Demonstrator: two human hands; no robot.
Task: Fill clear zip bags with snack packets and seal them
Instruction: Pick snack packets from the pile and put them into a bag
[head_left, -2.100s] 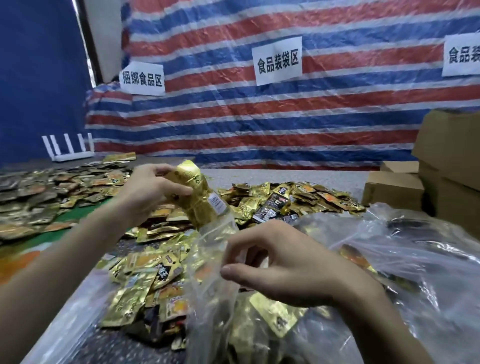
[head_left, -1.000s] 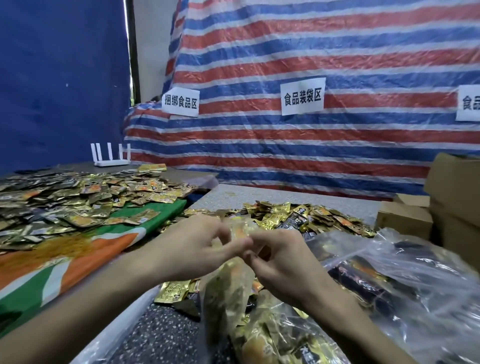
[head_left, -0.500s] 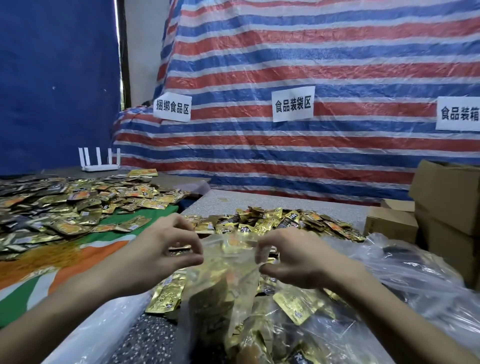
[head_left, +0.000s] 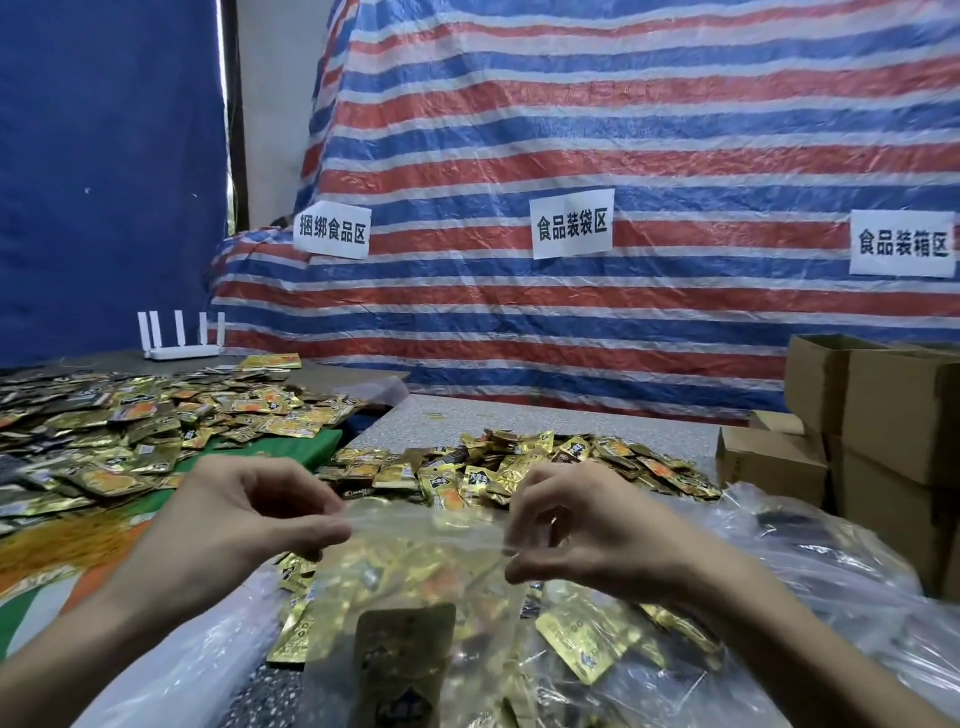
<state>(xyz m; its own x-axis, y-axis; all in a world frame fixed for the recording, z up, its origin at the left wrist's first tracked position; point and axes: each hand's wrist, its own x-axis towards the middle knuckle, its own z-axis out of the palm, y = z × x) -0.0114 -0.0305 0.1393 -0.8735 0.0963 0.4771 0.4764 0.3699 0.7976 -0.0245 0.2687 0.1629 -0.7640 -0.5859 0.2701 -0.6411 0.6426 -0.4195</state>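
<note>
Striped red, white and blue tarpaulin (head_left: 571, 130) is hung behind a speckled grey table (head_left: 519, 410). Above the table's near middle a clear zip bag (head_left: 415, 582) is held upright, and gold snack packets (head_left: 395, 566) are seen through its film. Its top edge is stretched between the hands, which are kept apart. One corner is pinched by the left hand (head_left: 244, 525) and the other by the right hand (head_left: 582, 525), each between thumb and fingertips. Whether the zip is closed cannot be told. A heap of loose packets (head_left: 519, 462) is spread just behind the bag. A large crumpled plastic bag (head_left: 831, 571) is seen at the right, with cardboard boxes (head_left: 893, 415) beyond it. More packets (head_left: 130, 426) are scattered over a green and orange cloth (head_left: 311, 447) at the left.
</note>
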